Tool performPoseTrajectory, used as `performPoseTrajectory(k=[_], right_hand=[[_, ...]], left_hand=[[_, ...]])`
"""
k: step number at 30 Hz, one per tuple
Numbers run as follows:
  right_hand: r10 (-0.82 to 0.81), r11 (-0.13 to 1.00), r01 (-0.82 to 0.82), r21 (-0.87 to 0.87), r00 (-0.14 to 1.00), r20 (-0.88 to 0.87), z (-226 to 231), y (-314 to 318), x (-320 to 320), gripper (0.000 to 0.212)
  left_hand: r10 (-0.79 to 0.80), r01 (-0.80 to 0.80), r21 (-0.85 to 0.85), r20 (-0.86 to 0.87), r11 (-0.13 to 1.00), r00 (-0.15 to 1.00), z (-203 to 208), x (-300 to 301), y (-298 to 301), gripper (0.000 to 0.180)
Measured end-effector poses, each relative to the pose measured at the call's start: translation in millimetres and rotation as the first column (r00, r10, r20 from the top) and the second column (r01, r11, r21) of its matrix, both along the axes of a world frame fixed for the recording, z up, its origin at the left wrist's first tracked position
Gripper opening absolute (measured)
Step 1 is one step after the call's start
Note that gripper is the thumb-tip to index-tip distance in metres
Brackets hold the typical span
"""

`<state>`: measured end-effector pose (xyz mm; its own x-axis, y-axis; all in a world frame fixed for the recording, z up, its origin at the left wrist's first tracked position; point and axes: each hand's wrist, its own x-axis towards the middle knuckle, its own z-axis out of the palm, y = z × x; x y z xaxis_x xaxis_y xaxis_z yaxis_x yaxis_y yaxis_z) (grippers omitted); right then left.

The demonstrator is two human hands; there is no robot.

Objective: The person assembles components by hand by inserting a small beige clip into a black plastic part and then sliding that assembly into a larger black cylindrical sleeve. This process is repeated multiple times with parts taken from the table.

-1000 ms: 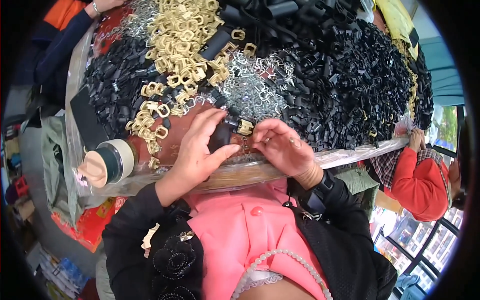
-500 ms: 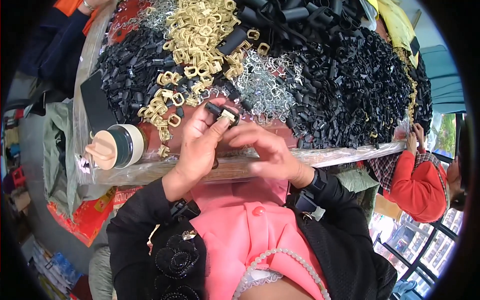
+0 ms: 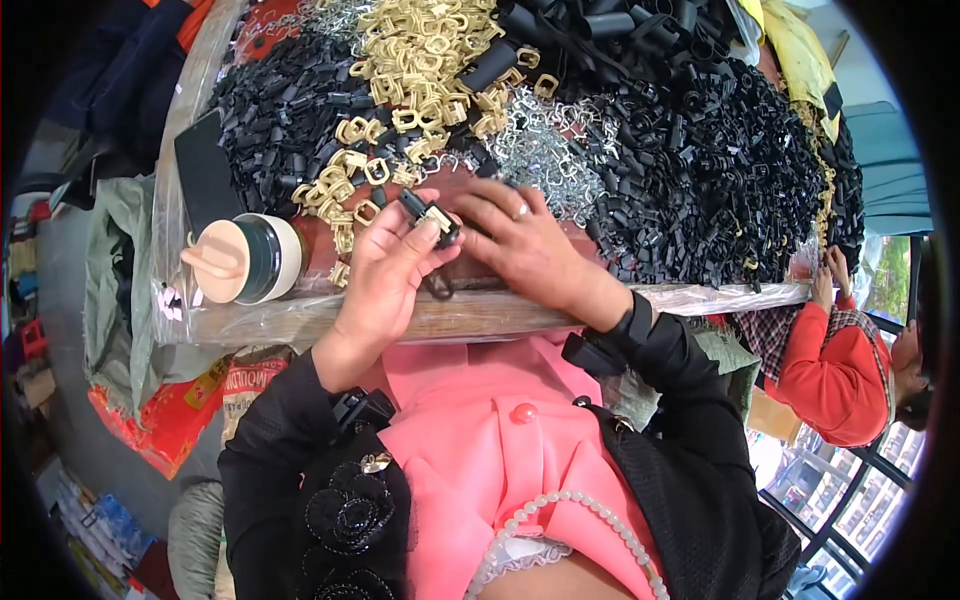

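My left hand (image 3: 385, 260) holds a small black plastic part with a cream-coloured insert (image 3: 432, 220) between thumb and fingers, above the table's near edge. A dark cord-like loop (image 3: 438, 287) shows just below it. To its right, my right hand (image 3: 535, 250) is palm down with fingers apart, a ring on one of them. Its fingertips lie at the near left edge of a heap of small silver metal hooks (image 3: 550, 150); I make out nothing held in them. Cream-coloured plastic frames (image 3: 345, 185) lie scattered beyond my left hand.
Black plastic pieces (image 3: 700, 180) are heaped at the right, with more (image 3: 280, 120) at the left. A lidded cup (image 3: 270, 258) and a dark flat panel (image 3: 208, 170) stand near the left edge. Another person in a red sleeve (image 3: 835, 375) sits at the right end.
My right hand has moved away from the held part, forward to the metal hooks. My left hand still grips the black part, now tilted differently. The view has shifted slightly.
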<state>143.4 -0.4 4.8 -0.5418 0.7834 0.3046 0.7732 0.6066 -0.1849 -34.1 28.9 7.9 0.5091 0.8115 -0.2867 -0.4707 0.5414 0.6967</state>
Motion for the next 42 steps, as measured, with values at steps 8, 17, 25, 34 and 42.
performPoseTrajectory(k=[8, 17, 25, 34, 42], right_hand=[[-0.4, 0.915, 0.292, -0.277, 0.733, -0.55, 20, 4, 17, 0.026], [-0.716, 0.698, -0.242, -0.674, -0.264, -0.647, 1, -6, 43, 0.02], [-0.625, 0.78, 0.586, -0.219, 0.714, -0.315, 18, -14, 74, 0.02], [-0.237, 0.969, 0.24, -0.062, 0.97, 0.059, -1, 31, 13, 0.023], [-0.397, 0.841, 0.19, -0.507, 0.852, -0.341, 8, 25, 11, 0.01]], left_hand=[[-0.087, 0.088, -0.022, 0.02, 0.996, 0.996, 0, -12, 1, 0.032], [-0.172, 0.171, -0.015, -0.109, 0.985, 0.979, -9, -4, -1, 0.034], [-0.169, 0.176, 0.028, -0.169, 0.984, 0.971, -10, -6, 7, 0.035], [-0.089, 0.086, -0.032, -0.114, 0.996, 0.99, -5, -4, 4, 0.038], [-0.102, 0.099, -0.078, -0.037, 0.992, 0.994, -4, -14, 1, 0.04]])
